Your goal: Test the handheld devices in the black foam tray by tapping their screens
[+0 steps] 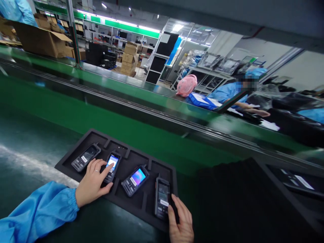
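Four rugged handheld terminals (135,180) lay in separate pockets of a black foam tray (60,165), near on the green bench. In the head view, the open left hand (92,182) pressed one fingertip lightly on the second terminal (112,165); the right hand (181,219) met the fourth terminal (162,199) at its right edge, its grip unclear.

From here I count four handsets (135,180) in a row, each in its own compartment of a foam tray (65,163), which lies on the bench (30,135) near its front edge. A second tray (291,179) lies further right on the bench. Behind both runs a conveyor (126,111); beyond it, a co-worker (227,92) is far right and cardboard boxes (37,40) stand far left.
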